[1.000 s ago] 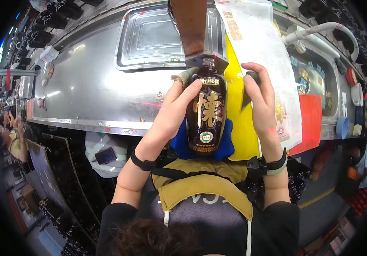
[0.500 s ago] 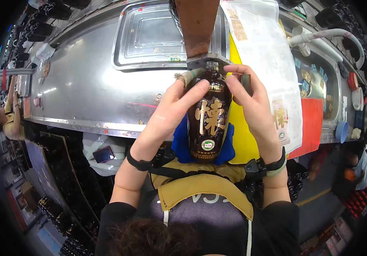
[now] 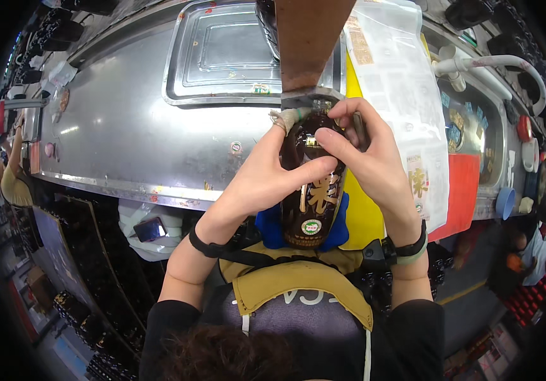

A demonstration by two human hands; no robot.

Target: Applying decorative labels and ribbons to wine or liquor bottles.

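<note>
A dark brown glossy bottle (image 3: 312, 209) with gold lettering and a round green-and-white emblem leans toward me, its neck pointing away. Its lower end rests against a blue cloth (image 3: 338, 223). My left hand (image 3: 263, 174) is closed round the bottle's left side, thumb laid across its front; one fingertip wears a pale wrapping (image 3: 287, 119). My right hand (image 3: 374, 149) grips the shoulder from the right, thumb pressed on the front and fingers curled near the neck. Something dark beside those curled fingers cannot be made out. A small gold patch (image 3: 312, 141) shows near the right thumb.
A brown upright board (image 3: 311, 44) stands just beyond the neck. Behind it lies a metal tray (image 3: 174, 76) on the steel bench (image 3: 127, 140). To the right are yellow and red sheets (image 3: 463, 190), a white printed sheet (image 3: 400, 95) and a sink (image 3: 498, 114) with a white pipe.
My left thumb has slid down across the bottle's front. My right thumb has moved inward onto the shoulder, with the fingers curled more. The bottle has shifted slightly toward me.
</note>
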